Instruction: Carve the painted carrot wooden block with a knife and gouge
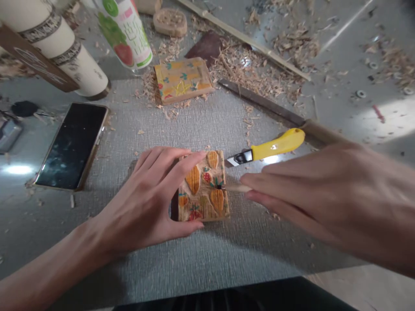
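Left hand (152, 190) clamps block (203, 196), right hand (301, 194) grips tool (238, 188). Too much push could skid the tip (219, 187) into left fingers (186, 168); bumping the knife (275, 146) risks a nick.

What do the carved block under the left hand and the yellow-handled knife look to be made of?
Carved block: apparently wood, with rough, pale cut areas around coloured fruit shapes; whether paint or marker, I can't tell.
Yellow-handled knife: handle probably smooth plastic, judging by its even colour and bright highlight; blade likely polished metal, given its mirror-like glints.
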A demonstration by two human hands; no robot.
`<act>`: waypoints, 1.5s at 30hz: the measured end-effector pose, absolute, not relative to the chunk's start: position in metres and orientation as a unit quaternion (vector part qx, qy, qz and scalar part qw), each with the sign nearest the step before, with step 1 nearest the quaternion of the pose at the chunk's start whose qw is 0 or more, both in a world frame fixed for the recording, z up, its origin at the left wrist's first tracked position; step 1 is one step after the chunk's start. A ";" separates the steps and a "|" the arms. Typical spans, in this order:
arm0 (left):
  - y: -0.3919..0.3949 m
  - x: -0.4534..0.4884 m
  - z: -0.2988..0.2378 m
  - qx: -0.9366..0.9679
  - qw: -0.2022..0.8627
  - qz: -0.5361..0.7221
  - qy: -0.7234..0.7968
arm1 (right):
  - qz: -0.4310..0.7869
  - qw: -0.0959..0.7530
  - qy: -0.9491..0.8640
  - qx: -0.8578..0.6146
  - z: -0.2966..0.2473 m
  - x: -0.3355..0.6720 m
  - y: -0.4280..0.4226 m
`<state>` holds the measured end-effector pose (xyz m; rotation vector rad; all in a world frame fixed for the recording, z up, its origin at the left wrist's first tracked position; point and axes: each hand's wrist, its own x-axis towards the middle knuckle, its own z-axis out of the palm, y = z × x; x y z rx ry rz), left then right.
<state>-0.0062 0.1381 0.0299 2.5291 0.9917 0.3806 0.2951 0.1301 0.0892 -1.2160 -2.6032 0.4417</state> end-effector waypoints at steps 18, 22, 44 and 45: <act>0.134 -0.007 0.028 0.898 0.164 0.128 0.388 | 0.238 0.223 -0.766 -0.555 0.057 0.285 0.078; 0.135 -0.008 0.026 0.900 0.163 0.131 0.381 | 0.140 0.217 -0.813 -0.521 0.056 0.289 0.081; 0.134 -0.008 0.023 0.898 0.145 0.134 0.393 | 0.013 0.197 -0.877 -0.439 0.046 0.272 0.068; 0.134 -0.008 0.022 0.898 0.145 0.133 0.393 | 0.026 0.196 -0.879 -0.434 0.046 0.271 0.066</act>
